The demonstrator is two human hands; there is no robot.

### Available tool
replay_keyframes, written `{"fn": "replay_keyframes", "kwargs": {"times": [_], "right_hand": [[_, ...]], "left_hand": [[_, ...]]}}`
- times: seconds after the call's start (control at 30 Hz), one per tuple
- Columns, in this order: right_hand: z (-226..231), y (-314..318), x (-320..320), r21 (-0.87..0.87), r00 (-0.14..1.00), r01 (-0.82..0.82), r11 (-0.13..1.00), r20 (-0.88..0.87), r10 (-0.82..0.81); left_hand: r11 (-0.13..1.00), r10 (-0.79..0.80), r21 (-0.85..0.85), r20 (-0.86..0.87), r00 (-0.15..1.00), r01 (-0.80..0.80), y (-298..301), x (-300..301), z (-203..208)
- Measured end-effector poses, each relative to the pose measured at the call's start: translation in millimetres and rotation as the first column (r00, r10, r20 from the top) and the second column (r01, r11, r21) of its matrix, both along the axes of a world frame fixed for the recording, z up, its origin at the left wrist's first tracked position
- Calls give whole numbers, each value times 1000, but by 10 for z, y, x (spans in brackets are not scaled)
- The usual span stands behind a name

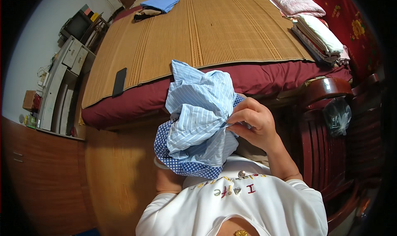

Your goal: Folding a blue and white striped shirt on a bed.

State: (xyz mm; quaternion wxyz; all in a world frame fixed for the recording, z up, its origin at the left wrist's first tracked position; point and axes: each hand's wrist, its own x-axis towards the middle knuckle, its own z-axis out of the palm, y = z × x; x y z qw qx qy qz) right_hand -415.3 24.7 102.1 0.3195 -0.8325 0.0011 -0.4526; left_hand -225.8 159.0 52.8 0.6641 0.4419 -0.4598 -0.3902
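Observation:
A light blue striped cloth garment [198, 111] with a dark blue, white-dotted part [190, 167] is bunched up in front of my chest. Its upper end overlaps the near edge of the bed. My right hand [254, 122] is at the garment's right side, thumb and fingertips pinching a fold of the striped fabric. My left forearm reaches up beneath the bundle, with a pale bangle at the wrist. The cloth covers my left hand, so its fingers cannot be seen.
A bed with a woven mat [206, 33] and dark red sheet lies ahead. On it are a black phone [119, 82], folded clothes [159, 4] and stacked folded linens [318, 35]. A wooden chair [318, 149] with a plastic bag [337, 116] stands right; a cabinet [62, 78] stands left.

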Motion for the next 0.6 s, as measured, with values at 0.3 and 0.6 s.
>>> {"fn": "replay_keyframes", "kwargs": {"times": [0.3,0.6], "right_hand": [[-33,16,-22,79,990,-118,990,-62,123],[-30,31,-51,130,990,-102,986,-84,114]], "left_hand": [[1000,27,12,51,998,-27,51,32,18],[998,44,29,106,993,-47,84,39,26]]}}
